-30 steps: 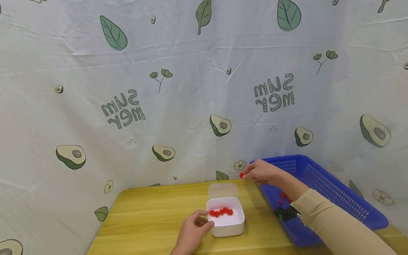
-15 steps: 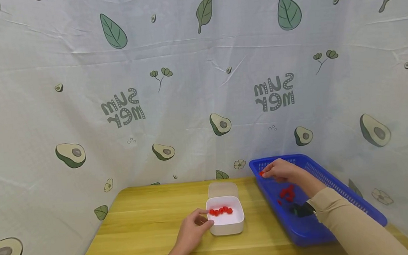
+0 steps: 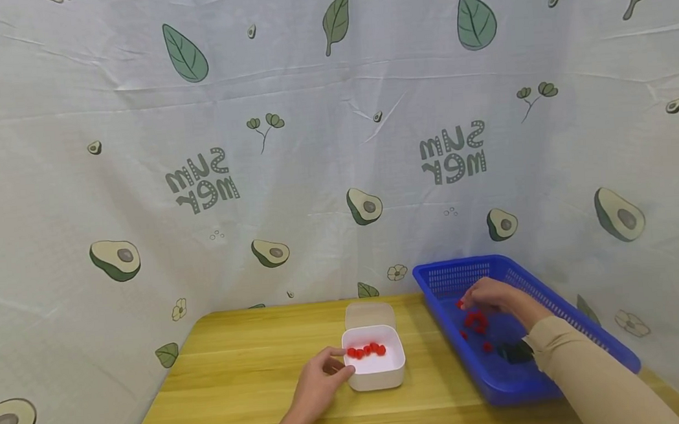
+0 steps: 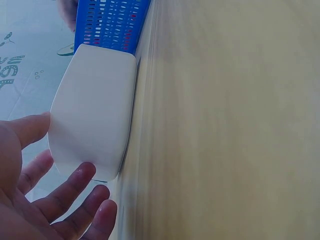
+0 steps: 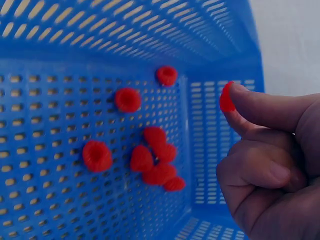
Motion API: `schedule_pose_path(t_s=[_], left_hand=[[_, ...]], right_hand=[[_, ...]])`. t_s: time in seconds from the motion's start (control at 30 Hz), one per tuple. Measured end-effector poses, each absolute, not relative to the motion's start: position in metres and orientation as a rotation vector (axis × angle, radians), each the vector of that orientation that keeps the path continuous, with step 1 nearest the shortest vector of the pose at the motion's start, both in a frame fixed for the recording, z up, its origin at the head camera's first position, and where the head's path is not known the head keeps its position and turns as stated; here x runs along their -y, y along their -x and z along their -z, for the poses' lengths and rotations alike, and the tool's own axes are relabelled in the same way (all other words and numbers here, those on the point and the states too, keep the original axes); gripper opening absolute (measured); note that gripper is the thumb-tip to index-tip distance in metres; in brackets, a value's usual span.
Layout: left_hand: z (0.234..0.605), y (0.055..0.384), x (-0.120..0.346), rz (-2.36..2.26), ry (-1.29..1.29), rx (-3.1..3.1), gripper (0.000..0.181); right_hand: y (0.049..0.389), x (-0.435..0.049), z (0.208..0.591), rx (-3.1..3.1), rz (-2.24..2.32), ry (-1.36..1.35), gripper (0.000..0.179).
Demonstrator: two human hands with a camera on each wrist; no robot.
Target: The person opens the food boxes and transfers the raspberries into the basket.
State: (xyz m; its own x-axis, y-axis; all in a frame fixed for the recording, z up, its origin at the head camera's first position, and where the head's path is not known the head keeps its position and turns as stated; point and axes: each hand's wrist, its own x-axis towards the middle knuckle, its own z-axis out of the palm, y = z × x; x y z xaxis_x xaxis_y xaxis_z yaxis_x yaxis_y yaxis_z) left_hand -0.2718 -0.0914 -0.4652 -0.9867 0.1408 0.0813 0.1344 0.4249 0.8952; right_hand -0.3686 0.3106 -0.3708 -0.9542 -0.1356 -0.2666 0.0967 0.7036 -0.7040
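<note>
My right hand [image 3: 490, 295] is low inside the blue plastic basket [image 3: 555, 302] at the right. Its thumb and index finger pinch a red raspberry [image 5: 227, 97] by the far wall; the other fingers are curled in. Several more raspberries [image 5: 161, 172] lie on the basket floor, some in a cluster, some apart. My left hand [image 3: 321, 382] is at the left side of a small white box [image 3: 379, 381], relaxed fingers and thumb touching its corner. Several raspberries [image 3: 367, 351] sit in a row inside this box. The left wrist view shows the box's outer wall but not its contents.
The box's lid [image 3: 370, 315] is flipped back onto the yellow wooden table [image 3: 255, 360]. Slotted basket walls rise around my right hand. Behind everything hangs a pale curtain [image 3: 314, 174] printed with avocados and leaves.
My right hand has moved right and down into the basket, away from the box side, with a raspberry still between its fingertips. My left hand and the box have stayed put.
</note>
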Motion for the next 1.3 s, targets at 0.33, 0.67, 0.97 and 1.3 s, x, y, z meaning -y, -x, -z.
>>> schedule_pose_path(t_s=[0.33, 0.67, 0.97, 1.3], left_hand=[[0.472, 0.271, 0.094, -1.653, -0.224, -2.635, 0.036], [0.473, 0.271, 0.094, -1.659, -0.232, -2.627, 0.036], [0.472, 0.272, 0.094, -1.665, -0.256, -2.631, 0.035], [0.468, 0.273, 0.092, -1.684, -0.285, -2.637, 0.034]], right_hand=[[0.372, -0.315, 0.398, -2.595, 0.971, 0.037, 0.017], [0.36, -0.305, 0.391, -2.702, 0.741, 0.04, 0.018], [0.362, -0.307, 0.391, -2.722, 0.783, 0.076, 0.018], [0.372, -0.288, 0.368, -2.749, 0.923, 0.145, 0.013]])
